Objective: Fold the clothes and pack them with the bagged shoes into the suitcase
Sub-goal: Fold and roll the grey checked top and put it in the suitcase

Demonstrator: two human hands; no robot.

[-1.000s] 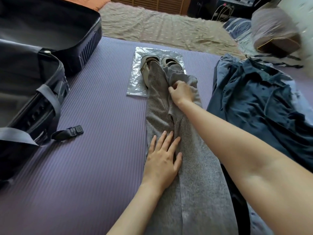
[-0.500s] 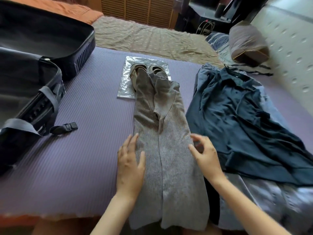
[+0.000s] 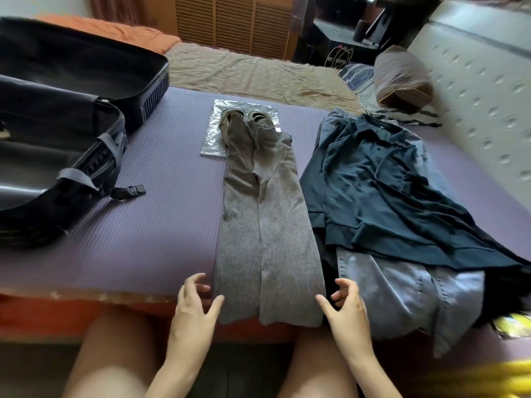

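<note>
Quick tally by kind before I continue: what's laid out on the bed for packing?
Garments: 3 (grey knit, navy shirt, pale denim)
Bagged shoes: 1 pair
Suitcase: 1, open
Total: 5

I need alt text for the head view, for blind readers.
The left hand and right hand, open, flank the near end of a grey garment on a purple mat. Its far end overlaps bagged shoes; an open suitcase lies left, blue clothes right.

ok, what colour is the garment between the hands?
The garment is grey, finely ribbed; head view.
</note>
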